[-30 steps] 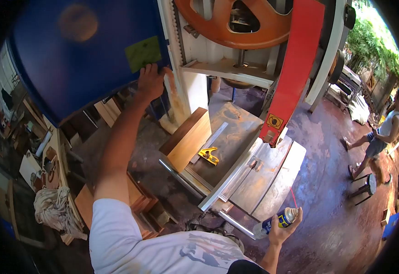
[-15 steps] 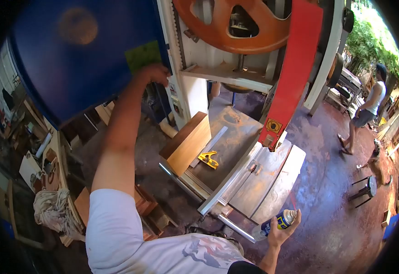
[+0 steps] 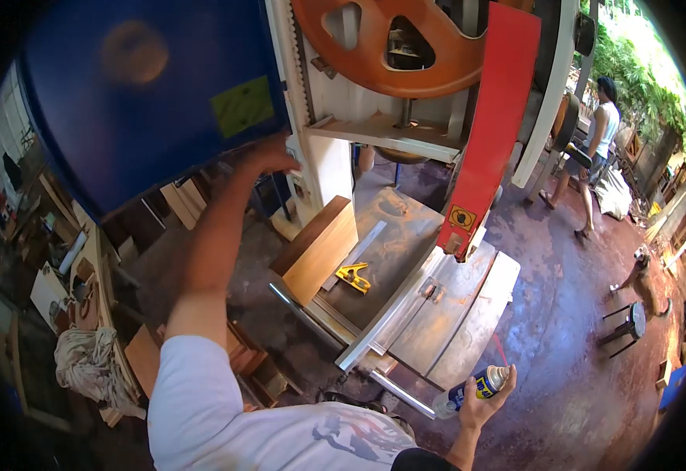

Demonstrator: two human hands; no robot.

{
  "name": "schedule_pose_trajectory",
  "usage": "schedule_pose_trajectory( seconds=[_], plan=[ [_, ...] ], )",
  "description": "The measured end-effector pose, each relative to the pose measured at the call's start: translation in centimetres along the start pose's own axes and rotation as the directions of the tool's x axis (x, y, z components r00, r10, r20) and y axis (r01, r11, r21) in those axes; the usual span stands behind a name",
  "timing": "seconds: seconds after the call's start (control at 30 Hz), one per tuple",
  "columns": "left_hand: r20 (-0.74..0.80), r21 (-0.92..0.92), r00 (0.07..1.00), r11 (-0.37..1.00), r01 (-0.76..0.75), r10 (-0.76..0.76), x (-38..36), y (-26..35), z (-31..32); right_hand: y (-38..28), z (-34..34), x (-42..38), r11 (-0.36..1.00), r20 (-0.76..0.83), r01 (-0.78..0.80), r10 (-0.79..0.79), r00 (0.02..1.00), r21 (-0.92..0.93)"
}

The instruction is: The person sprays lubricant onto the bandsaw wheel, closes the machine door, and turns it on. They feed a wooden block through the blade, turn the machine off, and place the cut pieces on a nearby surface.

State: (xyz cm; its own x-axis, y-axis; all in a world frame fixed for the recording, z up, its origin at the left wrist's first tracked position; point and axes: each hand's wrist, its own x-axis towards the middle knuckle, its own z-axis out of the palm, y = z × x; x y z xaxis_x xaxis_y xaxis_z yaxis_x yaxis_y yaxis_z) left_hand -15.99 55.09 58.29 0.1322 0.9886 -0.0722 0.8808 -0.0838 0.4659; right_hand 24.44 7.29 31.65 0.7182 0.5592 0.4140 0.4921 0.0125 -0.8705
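My right hand [image 3: 480, 408] is wrapped round a blue and yellow WD-40 spray can [image 3: 468, 391], tilted, with a thin red straw [image 3: 499, 345] at its nozzle. My left hand [image 3: 268, 157] reaches up to the white column [image 3: 331, 169] of a band saw, fingers stretched towards its side, just under the lower edge of the blue door [image 3: 155, 102]. Above the saw table [image 3: 457, 310] are an orange wheel [image 3: 402, 59] and a red blade guard [image 3: 490, 118]. A wooden block [image 3: 319, 255] and a yellow combination square [image 3: 353, 277] lie on the table.
A person [image 3: 594, 141] walks at the back right. A dog [image 3: 640, 279] is near a black stool [image 3: 627, 326] on the floor. To the left, a bundled cloth [image 3: 88, 361] lies by a cluttered bench. Wooden boards [image 3: 260, 361] are stacked below my left arm.
My left hand has shifted slightly down and right along the column. The person at the back has walked left. My right hand still holds the spray can.
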Motion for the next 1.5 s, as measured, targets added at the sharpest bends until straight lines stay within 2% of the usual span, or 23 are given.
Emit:
schedule_pose_trajectory(
  seconds=[0.1,0.17,0.27,0.33,0.37,0.43,0.47,0.53,0.6,0.67,0.73,0.8,0.83,0.9,0.97,1.03,1.13,1.2,1.3,1.4,1.43,1.47,1.5],
  plan=[
    [-0.1,-0.38,0.995,0.924,-0.048,0.01,1.9,-2.1,1.8,-0.3,0.3,0.2,0.999,-0.003,0.006,-0.006,1.0,0.044],
    [-0.076,-0.628,0.997,0.775,-0.063,0.02,4.5,-5.9,1.9,-0.4,0.1,-0.2,0.999,0.014,0.005,-0.006,1.0,0.05],
    [-0.103,-0.195,0.994,0.979,-0.055,0.035,-1.8,0.1,0.1,-0.4,0.3,0.0,0.998,0.046,-0.005,0.001,0.999,0.07],
    [-0.203,-0.223,0.979,0.972,-0.076,0.03,0.8,-1.7,2.1,-0.7,0.6,0.3,0.989,0.087,-0.052,0.04,0.995,0.135],
    [-0.253,-0.229,0.967,0.969,-0.092,0.032,2.1,-1.9,2.6,-0.6,1.0,0.8,0.994,0.084,-0.018,0.008,0.996,0.109],
    [-0.228,-0.26,0.974,0.965,-0.04,-0.021,1.0,0.6,1.6,-0.7,1.3,1.2,0.998,0.084,0.044,-0.048,0.995,0.051],
    [-0.205,-0.277,0.977,0.961,0.001,-0.06,0.2,0.8,1.5,-1.0,1.1,1.0,0.997,0.101,0.013,-0.021,0.995,0.077],
    [-0.226,-0.333,0.974,0.938,-0.099,0.023,3.2,-2.2,2.0,-1.8,1.8,1.3,0.989,0.11,-0.034,0.018,0.994,0.144],
    [-0.29,-0.437,0.955,0.878,-0.195,0.068,4.4,-3.4,2.4,-0.9,1.7,1.1,0.993,0.101,0.004,-0.016,0.995,0.121],
    [-0.569,0.06,0.747,0.923,-0.38,0.344,7.0,-5.6,5.9,0.1,1.5,0.5,0.994,0.093,0.009,-0.019,0.996,0.112],
    [-0.613,0.177,0.702,0.929,-0.325,0.363,5.4,-3.9,6.8,0.1,1.5,0.2,0.993,0.087,-0.017,0.007,0.996,0.114],
    [-0.508,-0.109,0.858,0.983,-0.145,0.07,3.0,-1.2,6.6,-0.4,1.2,-0.2,0.99,0.089,-0.044,0.032,0.996,0.131],
    [-0.469,-0.249,0.879,0.942,-0.225,0.086,2.5,-1.7,6.4,-0.2,0.9,-0.4,0.995,0.085,-0.016,0.008,0.996,0.101],
    [-0.602,0.074,0.738,0.941,-0.33,0.306,4.0,-5.2,6.7,-0.5,0.7,-0.2,0.996,0.063,-0.009,0.004,0.998,0.084],
    [-0.596,0.182,0.709,0.923,-0.338,0.377,4.2,-6.0,6.2,-1.6,0.7,-0.4,0.992,0.03,-0.055,0.052,0.998,0.111],
    [-0.514,0.063,0.811,0.955,-0.288,0.279,2.7,-5.0,4.7,-1.4,0.9,-0.2,0.998,0.053,-0.008,0.004,0.999,0.064],
    [-0.254,-0.241,0.963,0.958,-0.155,0.092,2.6,-2.6,4.3,-1.8,1.5,0.6,0.997,0.095,0.049,-0.055,0.994,0.062],
    [-0.392,-0.379,0.917,0.895,-0.235,0.075,4.4,-2.1,5.2,-2.6,2.4,0.9,0.994,0.111,0.045,-0.056,0.992,0.094],
    [-0.306,-0.7,0.95,0.692,-0.179,-0.063,2.3,-1.2,4.7,-3.3,3.3,0.4,0.989,0.118,-0.002,-0.015,0.993,0.145],
    [-0.361,-0.494,0.926,0.82,-0.289,0.109,0.0,-3.0,5.0,-2.7,3.7,0.1,0.993,0.119,0.057,-0.07,0.99,0.107],
    [-0.42,-0.258,0.888,0.913,-0.316,0.189,-0.9,-3.9,5.5,-1.4,3.9,0.3,0.983,0.179,-0.027,-0.006,0.984,0.179],
    [-0.448,-0.007,0.849,0.948,-0.317,0.281,-2.0,-4.9,6.1,-0.4,3.8,0.1,0.982,0.197,-0.03,-0.008,0.98,0.188],
    [-0.447,0.244,0.812,0.924,-0.294,0.377,-3.0,-5.9,6.6,-0.6,3.7,0.1,0.98,0.214,-0.033,-0.01,0.977,0.196]
  ],
)
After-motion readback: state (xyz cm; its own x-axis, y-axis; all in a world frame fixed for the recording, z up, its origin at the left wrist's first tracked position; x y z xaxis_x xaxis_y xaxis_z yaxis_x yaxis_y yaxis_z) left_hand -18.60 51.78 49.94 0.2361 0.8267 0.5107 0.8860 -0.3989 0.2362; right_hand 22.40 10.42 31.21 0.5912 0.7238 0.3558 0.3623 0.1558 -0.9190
